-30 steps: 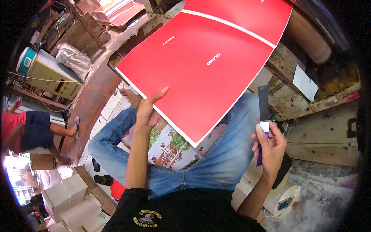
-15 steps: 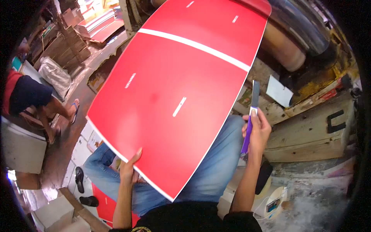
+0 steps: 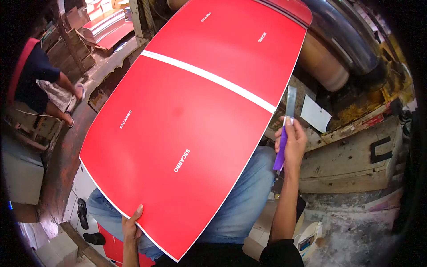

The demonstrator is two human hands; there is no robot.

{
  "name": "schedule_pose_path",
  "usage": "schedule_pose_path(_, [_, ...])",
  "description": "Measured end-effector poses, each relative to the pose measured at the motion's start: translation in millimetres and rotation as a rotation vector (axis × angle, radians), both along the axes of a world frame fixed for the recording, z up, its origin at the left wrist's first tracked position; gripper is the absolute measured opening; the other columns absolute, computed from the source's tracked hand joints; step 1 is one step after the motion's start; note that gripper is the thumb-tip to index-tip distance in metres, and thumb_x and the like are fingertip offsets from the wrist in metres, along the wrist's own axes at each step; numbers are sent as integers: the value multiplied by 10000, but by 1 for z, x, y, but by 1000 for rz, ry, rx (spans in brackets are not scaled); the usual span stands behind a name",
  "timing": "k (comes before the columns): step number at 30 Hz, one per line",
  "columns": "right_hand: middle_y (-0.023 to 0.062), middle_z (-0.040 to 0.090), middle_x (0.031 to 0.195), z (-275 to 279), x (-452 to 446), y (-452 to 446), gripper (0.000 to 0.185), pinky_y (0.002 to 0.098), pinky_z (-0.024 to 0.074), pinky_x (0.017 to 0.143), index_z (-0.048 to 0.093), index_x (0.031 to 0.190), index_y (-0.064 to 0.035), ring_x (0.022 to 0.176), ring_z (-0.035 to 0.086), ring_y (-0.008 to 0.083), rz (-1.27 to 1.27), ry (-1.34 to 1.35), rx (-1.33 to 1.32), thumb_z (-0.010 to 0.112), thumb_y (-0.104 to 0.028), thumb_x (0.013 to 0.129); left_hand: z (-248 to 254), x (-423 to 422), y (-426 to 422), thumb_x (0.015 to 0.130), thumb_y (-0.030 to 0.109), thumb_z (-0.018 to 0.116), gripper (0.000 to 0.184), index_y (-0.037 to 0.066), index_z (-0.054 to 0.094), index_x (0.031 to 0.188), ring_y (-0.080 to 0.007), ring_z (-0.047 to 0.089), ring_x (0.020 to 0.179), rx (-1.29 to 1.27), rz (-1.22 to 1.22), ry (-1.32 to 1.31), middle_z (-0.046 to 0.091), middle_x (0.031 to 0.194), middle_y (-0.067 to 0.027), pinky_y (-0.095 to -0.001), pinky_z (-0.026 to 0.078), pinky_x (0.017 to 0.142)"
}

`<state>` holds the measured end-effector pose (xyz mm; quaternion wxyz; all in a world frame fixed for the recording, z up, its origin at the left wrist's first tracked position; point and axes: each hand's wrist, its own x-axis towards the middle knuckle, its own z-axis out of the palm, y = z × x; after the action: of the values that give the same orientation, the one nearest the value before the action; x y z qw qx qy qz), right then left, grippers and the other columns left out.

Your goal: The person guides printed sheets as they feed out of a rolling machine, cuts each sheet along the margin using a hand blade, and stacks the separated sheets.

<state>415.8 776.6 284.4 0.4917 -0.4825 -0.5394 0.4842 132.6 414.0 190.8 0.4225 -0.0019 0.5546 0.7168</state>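
Note:
A large red printed sheet (image 3: 178, 111) with a white band and "S3CARBO" lettering slopes over my lap, its far end at metal rollers (image 3: 347, 31). At its near left edge my left hand (image 3: 132, 224) pinches the white border, thumb on top. Off the sheet's right side, my right hand (image 3: 293, 141) is closed around a flat blade tool (image 3: 291, 101) with a purple-wrapped handle, its grey blade pointing up. The blade is close to the sheet's right edge.
A wooden case (image 3: 347, 162) with a dark handle stands at the right, near a white card (image 3: 316, 113). Black sandals (image 3: 82, 213) lie at lower left, beside another red sheet (image 3: 109, 244). Another person (image 3: 35, 84) is at the left. Stacked red sheets (image 3: 106, 29) are at upper left.
The red sheet has come down toward me, showing more of its far part and the rollers. My left hand has moved down and left with it. The other person has shifted upward in view.

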Motion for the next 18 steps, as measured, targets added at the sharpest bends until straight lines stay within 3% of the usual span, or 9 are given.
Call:
schedule_pose_path(4, [55, 590, 625, 9, 1, -2, 299, 219, 364, 349, 601, 1059, 2, 389, 488, 83, 179, -59, -123, 522, -278, 993, -1, -5, -16, 837, 0, 663, 507, -52, 448, 1294, -290, 629, 1035, -22, -11, -6, 588, 1175, -193, -402, 548, 882])
schedule_pose_path(8, [56, 594, 621, -23, -9, -9, 282, 225, 376, 345, 597, 1019, 8, 392, 502, 88, 150, -29, -150, 524, -263, 992, 5, -10, -27, 840, -5, 657, 492, -60, 449, 1283, -285, 636, 1019, -76, -32, 5, 594, 1155, -198, -404, 555, 858])
schedule_pose_path(11, [63, 584, 615, -17, -16, -26, 251, 215, 375, 353, 588, 990, -7, 395, 497, 89, 215, -45, -178, 519, -248, 993, 4, -12, -33, 837, 1, 661, 509, -62, 439, 1291, -290, 633, 1023, -92, -14, 21, 591, 1158, -198, -407, 553, 866])
schedule_pose_path(13, [71, 622, 778, -18, -12, -19, 211, 230, 408, 392, 598, 1050, -9, 474, 545, 107, 46, -68, 39, 541, -199, 977, 3, -16, -34, 833, 5, 662, 537, -53, 425, 1310, -293, 646, 1002, -107, -7, 12, 597, 1166, -194, -422, 559, 868])
schedule_pose_path(15, [92, 649, 919, -4, -15, 0, 297, 280, 500, 481, 603, 1159, -28, 602, 629, 185, -90, -746, 795, 649, -94, 873, -1, -16, -38, 828, 10, 664, 564, -44, 410, 1329, -297, 659, 981, -116, 7, 1, 603, 1173, -191, -437, 564, 869])
schedule_pose_path(16, [92, 649, 919, -4, -13, 15, 297, 280, 500, 481, 603, 1159, -28, 602, 629, 185, -85, -738, 800, 649, -94, 873, -1, -17, -37, 826, 9, 667, 571, -44, 406, 1331, -298, 664, 964, -115, 11, 1, 606, 1164, -194, -436, 569, 865])
schedule_pose_path(18, [101, 655, 1019, -7, -8, 43, 494, 337, 555, 597, 612, 1215, -76, 730, 668, 261, 267, -980, 977, 718, -11, 737, 2, -18, -33, 825, 9, 670, 578, -45, 401, 1333, -299, 669, 948, -111, 29, 10, 609, 1155, -198, -435, 573, 860])
